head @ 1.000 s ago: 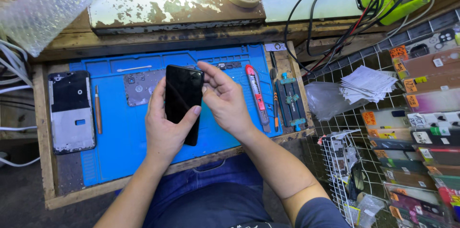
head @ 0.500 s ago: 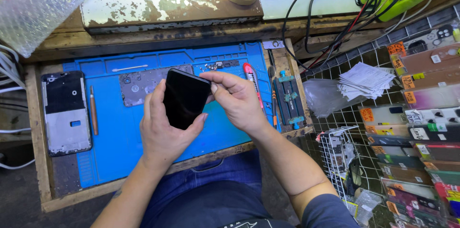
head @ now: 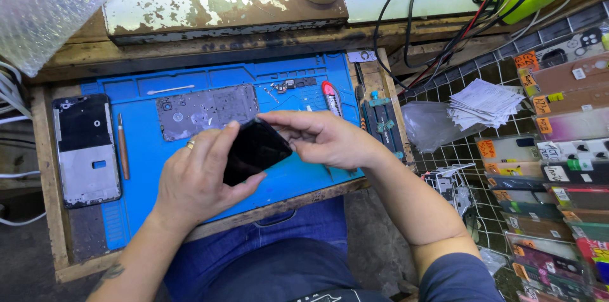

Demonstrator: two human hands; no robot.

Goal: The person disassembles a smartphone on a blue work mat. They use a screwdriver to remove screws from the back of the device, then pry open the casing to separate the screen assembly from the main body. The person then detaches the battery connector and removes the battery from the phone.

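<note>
The black phone screen panel (head: 254,150) was held at frame centre, above the blue work mat (head: 139,169), with the left hand (head: 196,178) closed around its lower-left end and the right hand (head: 330,140) pinching its upper-right corner. It looked thin, light, stiff, glossy and likely fragile, so edge grips seemed safest. Its long axis ran lower left to upper right, dark face toward the camera.
</note>
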